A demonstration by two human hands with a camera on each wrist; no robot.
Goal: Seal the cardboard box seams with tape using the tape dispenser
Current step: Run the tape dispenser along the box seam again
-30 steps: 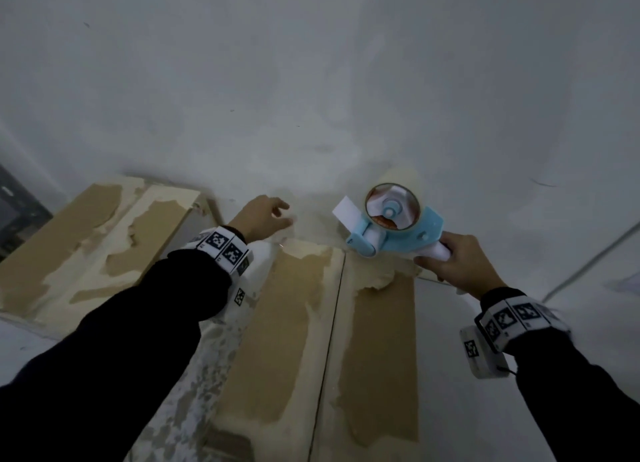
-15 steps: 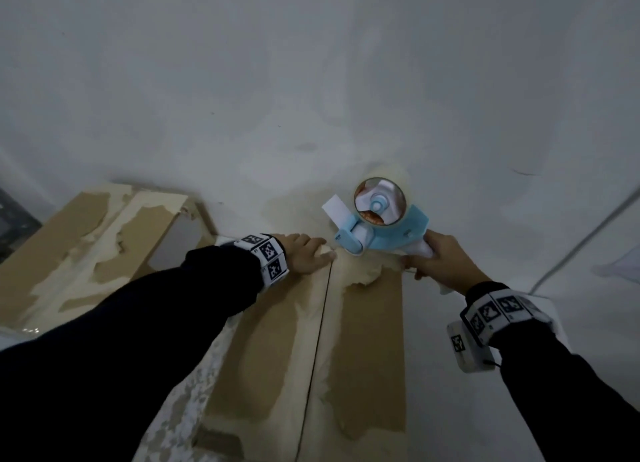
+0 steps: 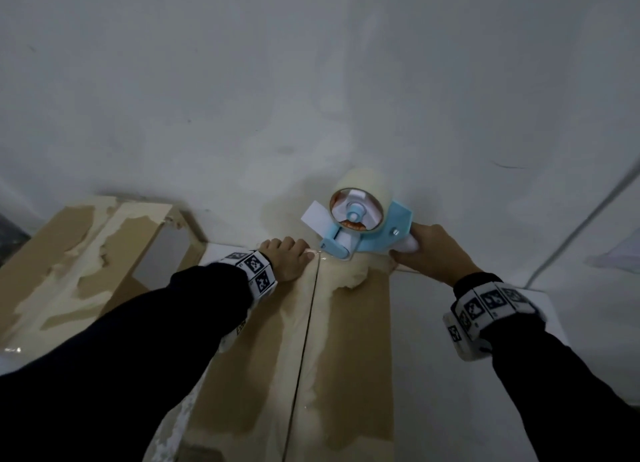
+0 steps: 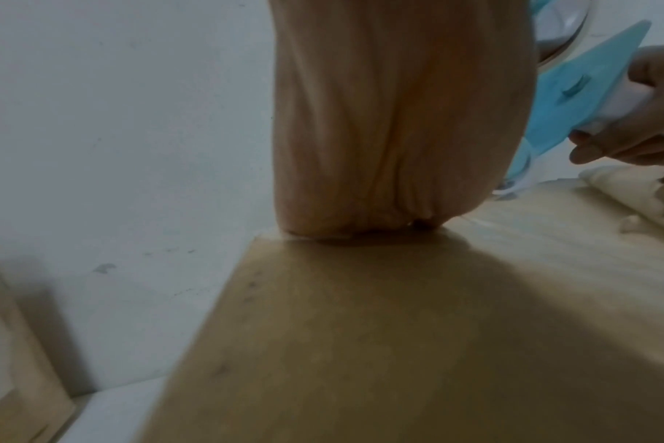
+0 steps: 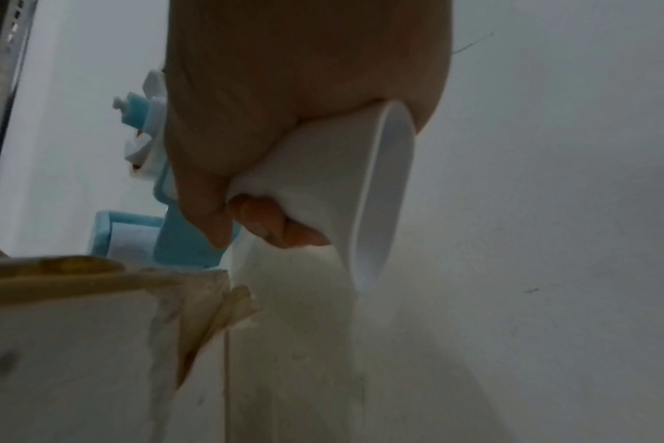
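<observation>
A brown cardboard box [image 3: 360, 340] with torn, pale patches lies under me, its centre seam [image 3: 304, 340] running away from me. My right hand [image 3: 429, 253] grips the white handle [image 5: 323, 185] of a light-blue tape dispenser [image 3: 363, 226] carrying a clear tape roll [image 3: 363, 187]. The dispenser's roller end sits at the far edge of the box, at the seam's end. My left hand [image 3: 287, 257] lies on the left flap at that far edge, its thumb tip next to the dispenser's front. In the left wrist view the palm [image 4: 391, 150] presses on the cardboard [image 4: 398, 344].
A second worn cardboard box [image 3: 86, 264] lies to the left on the white floor [image 3: 311, 80]. A thin cable [image 3: 588, 215] runs across the floor at the right. A metal rack edge [image 5: 4, 60] shows at the far left of the right wrist view.
My left hand came down from beside the box onto the far end of the left flap. The dispenser dropped to the far end of the seam.
</observation>
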